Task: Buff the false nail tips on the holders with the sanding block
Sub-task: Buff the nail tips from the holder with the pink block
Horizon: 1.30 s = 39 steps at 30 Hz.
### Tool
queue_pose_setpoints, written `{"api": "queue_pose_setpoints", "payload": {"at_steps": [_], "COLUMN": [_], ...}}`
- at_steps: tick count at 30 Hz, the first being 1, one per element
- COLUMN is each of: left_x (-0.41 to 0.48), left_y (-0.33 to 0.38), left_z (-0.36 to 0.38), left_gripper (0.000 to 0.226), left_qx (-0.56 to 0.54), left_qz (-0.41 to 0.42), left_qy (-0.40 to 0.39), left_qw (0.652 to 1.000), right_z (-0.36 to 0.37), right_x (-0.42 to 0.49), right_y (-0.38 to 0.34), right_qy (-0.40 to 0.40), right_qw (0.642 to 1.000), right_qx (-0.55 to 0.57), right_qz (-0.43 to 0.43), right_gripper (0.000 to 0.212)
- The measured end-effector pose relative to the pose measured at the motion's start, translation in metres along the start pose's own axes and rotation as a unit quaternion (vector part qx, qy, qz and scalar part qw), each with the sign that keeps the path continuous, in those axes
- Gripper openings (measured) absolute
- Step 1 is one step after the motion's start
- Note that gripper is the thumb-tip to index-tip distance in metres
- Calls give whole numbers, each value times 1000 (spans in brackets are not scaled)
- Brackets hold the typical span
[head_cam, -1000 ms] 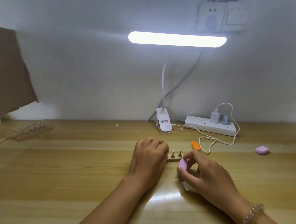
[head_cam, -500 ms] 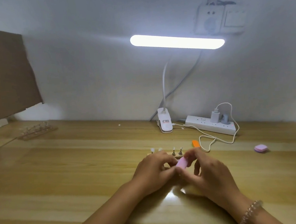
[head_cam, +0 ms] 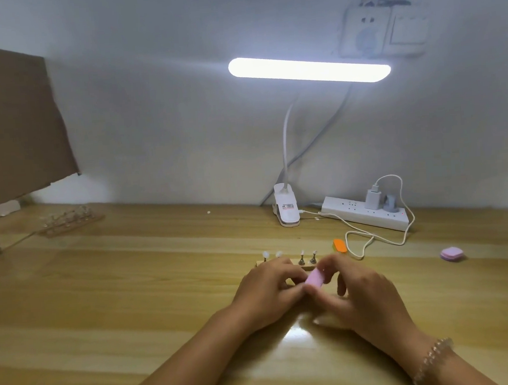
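A small wooden base (head_cam: 308, 268) stands mid-table with several metal holders on it; two at the left carry white nail tips (head_cam: 264, 255), two more holders (head_cam: 302, 257) stand at the right, with a gap between the pairs. Just in front of the base, my right hand (head_cam: 365, 301) pinches a pink sanding block (head_cam: 314, 278) between thumb and fingers. My left hand (head_cam: 266, 293) meets it with fingers curled, pinching a small nail tip holder that is almost fully hidden behind fingers and block.
An orange block (head_cam: 339, 245) and a white charging cable (head_cam: 359, 246) lie just right of the base. A pink pad (head_cam: 452, 253) sits far right. Lamp clip (head_cam: 287, 209) and power strip (head_cam: 365, 213) line the wall. Another rack (head_cam: 68, 220) and cardboard (head_cam: 10, 125) are at the left.
My left hand came off the base and drew back toward me. My right hand brought the pink block over to meet it; both hands now touch in front of the base.
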<state>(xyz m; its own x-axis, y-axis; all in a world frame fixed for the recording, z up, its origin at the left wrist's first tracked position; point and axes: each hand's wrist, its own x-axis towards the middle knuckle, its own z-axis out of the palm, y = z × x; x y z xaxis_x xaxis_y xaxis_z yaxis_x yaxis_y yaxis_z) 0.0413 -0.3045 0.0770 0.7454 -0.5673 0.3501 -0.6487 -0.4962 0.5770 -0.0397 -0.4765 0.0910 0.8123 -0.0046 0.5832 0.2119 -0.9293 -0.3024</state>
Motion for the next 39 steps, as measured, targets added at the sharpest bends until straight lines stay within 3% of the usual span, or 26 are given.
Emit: {"api": "queue_pose_setpoints", "payload": {"at_steps": [2,5,9,12,16,20,23,26,30,34,39], "left_x": [0,-1,0,0,0,-1,-1,-2,-1,-2,-1], "left_y": [0,-2,-1,-2,-1,0,2,2,3,0,-1], "left_z": [1,0,0,0,0,0,-1,-1,0,1,3], "left_gripper": [17,14,13,10,13,11,16,18,16,18,8], "left_qx": [-1,-12,-19,-23,-26,-26,-9,2,6,19,17], "left_qz": [-3,-4,-9,-7,-12,-8,-8,-4,-3,3,0], "left_qy": [4,-2,-1,-1,4,-2,0,-10,-4,-6,5], "left_qw": [1000,1000,1000,1000,1000,1000,1000,1000,1000,1000,1000], "right_z": [-1,-1,-2,0,0,-1,1,4,2,6,2], "right_x": [2,-2,0,-1,1,-2,3,0,4,-3,8], "right_y": [3,-1,4,2,4,-1,4,2,7,3,20], "right_qy": [-5,-13,-6,-17,-11,-6,-1,-13,-14,-15,34], "right_qw": [1000,1000,998,1000,999,1000,998,1000,998,1000,987], "right_qx": [10,4,31,12,29,13,35,19,34,15,110], "right_qz": [29,-22,46,-3,41,-9,42,-5,42,-13,115], "right_gripper": [29,32,33,31,30,31,32,31,29,30,23]}}
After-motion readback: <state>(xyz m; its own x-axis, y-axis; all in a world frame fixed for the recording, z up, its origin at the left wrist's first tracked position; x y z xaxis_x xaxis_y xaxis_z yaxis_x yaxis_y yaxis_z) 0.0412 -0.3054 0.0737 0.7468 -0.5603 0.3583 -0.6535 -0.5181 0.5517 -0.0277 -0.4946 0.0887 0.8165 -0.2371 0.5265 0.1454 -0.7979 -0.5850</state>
